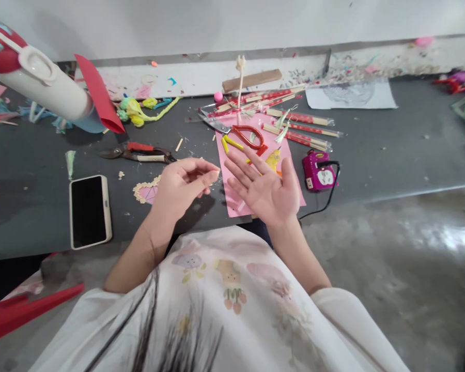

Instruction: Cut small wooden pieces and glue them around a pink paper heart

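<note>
My left hand (184, 186) is closed in a pinch, thumb against fingertips. A tiny pale bit seems to show at the tips, too small to name. Just to its right, my right hand (267, 191) is held palm up with its fingers spread, over a pink sheet of paper (232, 199). Partly behind my left wrist lies a pink shape edged with small pale pieces (143, 192). Beyond my right fingers, on the pink sheet, are red-handled scissors (251, 135) and a yellow piece (273, 160).
A phone (89, 212) and red-handled pruners (139, 151) lie on the left. Behind are a white bottle (50, 77), a red folded card (101, 98) and wrapped chopsticks (302, 116). A purple device (318, 173) with a black cable sits near the table's front edge.
</note>
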### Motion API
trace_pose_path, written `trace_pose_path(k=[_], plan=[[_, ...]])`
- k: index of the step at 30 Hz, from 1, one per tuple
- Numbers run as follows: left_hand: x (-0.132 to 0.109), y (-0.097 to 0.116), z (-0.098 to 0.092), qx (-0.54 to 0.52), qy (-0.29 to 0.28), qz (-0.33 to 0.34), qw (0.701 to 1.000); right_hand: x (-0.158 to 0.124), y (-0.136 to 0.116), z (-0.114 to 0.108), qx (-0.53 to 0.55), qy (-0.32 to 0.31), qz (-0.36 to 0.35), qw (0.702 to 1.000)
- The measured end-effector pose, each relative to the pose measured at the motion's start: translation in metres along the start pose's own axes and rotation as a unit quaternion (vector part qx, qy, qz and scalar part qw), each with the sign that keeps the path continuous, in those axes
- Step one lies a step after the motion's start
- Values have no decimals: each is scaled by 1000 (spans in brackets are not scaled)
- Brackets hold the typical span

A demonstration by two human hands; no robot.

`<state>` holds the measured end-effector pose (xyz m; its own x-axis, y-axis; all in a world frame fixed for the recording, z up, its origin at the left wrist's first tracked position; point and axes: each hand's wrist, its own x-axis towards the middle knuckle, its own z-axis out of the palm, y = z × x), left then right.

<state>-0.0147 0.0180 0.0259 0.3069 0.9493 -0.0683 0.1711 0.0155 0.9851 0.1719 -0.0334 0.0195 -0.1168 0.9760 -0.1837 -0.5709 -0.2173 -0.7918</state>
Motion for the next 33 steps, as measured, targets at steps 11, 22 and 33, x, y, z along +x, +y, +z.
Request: trace_pose_path(k=[11,22,33], plan=[[-9,-3,23,-288,-73,-211,931,-2,19,2,-421,56,-217,879],[-24,-27,20,-124,-65,-230,963,2,33,-15,-506,4,-229,832],[42,-50,-9,515,34,3,856,8,32,-24,-542,62,-121,829]])
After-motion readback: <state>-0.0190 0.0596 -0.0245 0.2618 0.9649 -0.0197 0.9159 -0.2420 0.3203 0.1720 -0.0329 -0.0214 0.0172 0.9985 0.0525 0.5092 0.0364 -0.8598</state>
